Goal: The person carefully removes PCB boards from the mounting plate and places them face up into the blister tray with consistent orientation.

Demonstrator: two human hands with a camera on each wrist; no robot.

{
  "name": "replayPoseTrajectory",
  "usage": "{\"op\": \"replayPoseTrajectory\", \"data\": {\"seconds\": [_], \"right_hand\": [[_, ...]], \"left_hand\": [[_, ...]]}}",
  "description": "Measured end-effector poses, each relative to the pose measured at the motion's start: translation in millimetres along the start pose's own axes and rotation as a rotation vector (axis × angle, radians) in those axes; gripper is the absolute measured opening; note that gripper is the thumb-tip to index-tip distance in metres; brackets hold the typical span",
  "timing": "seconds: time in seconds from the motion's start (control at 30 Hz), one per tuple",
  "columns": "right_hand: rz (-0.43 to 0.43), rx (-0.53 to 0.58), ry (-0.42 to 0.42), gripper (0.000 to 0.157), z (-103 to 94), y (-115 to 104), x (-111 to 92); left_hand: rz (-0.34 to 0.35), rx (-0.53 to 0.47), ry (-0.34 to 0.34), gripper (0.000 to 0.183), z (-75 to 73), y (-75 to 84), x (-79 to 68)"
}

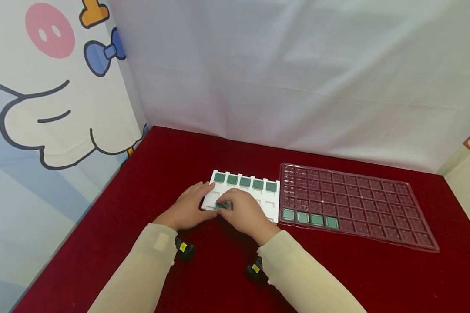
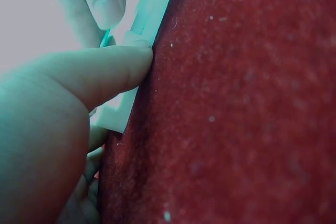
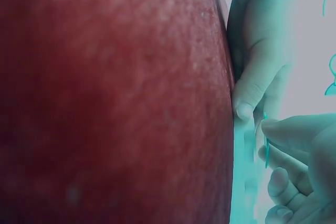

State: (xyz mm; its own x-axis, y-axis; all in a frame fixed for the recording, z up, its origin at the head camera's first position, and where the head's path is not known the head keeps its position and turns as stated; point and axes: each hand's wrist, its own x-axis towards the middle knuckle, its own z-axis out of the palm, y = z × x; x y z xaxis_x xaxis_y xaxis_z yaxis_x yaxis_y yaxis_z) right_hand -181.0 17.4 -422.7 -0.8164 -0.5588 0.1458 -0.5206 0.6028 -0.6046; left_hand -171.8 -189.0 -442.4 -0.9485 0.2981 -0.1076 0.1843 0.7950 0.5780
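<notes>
A white slotted tray [image 1: 265, 202] lies on the table, with several green square chips [image 1: 244, 182] in a row along its far side. My left hand [image 1: 189, 206] holds the tray's left end, fingers at its side and thumb [image 2: 118, 66] on the front edge. Over the near-left slots, my right hand [image 1: 244, 212] pinches another green square chip [image 1: 221, 206] between thumb and fingers. That chip shows edge-on as a thin green line [image 3: 267, 153] in the right wrist view. The right hand hides part of the tray's near row.
To the right, a clear plastic tray [image 1: 360, 202] with many square pockets lies against the white tray's right end. Several green chips [image 1: 317, 220] sit in its near-left pockets. Dark red cloth [image 1: 172, 152] covers the table; a white curtain [image 1: 282, 87] hangs behind.
</notes>
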Motion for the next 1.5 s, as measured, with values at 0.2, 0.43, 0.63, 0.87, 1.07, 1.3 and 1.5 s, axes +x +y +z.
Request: {"op": "replayPoseTrajectory", "data": {"seconds": [0.2, 0.43, 0.63, 0.87, 1.07, 1.3, 1.5], "right_hand": [[0.012, -0.002, 0.002, 0.016, -2.6, 1.6, -5.6], [0.012, -0.015, 0.010, 0.015, -4.8, 1.5, -11.8], [0.014, -0.025, 0.014, 0.015, -8.2, 2.2, -16.5], [0.031, -0.028, 0.001, 0.015, -13.9, 6.6, -23.9], [0.046, -0.024, 0.006, 0.015, -15.7, 10.2, -27.4], [0.030, -0.019, 0.026, 0.015, -17.0, 11.1, -32.4], [0.026, -0.027, 0.030, 0.015, -19.4, 11.6, -36.6]], "left_hand": [[-0.019, 0.000, -0.014, 0.084, 1.3, 0.5, 0.6], [-0.014, -0.007, -0.015, 0.085, 1.4, 0.8, -0.1], [-0.025, -0.009, -0.013, 0.085, 1.1, 1.0, -0.5], [-0.042, -0.023, -0.013, 0.085, 1.7, 0.3, -0.7], [-0.042, -0.020, -0.016, 0.085, 1.9, -0.2, -0.1], [-0.061, -0.019, -0.021, 0.086, 2.0, 1.5, 0.8], [-0.062, -0.023, -0.021, 0.086, 2.2, 1.1, 1.2]]}}
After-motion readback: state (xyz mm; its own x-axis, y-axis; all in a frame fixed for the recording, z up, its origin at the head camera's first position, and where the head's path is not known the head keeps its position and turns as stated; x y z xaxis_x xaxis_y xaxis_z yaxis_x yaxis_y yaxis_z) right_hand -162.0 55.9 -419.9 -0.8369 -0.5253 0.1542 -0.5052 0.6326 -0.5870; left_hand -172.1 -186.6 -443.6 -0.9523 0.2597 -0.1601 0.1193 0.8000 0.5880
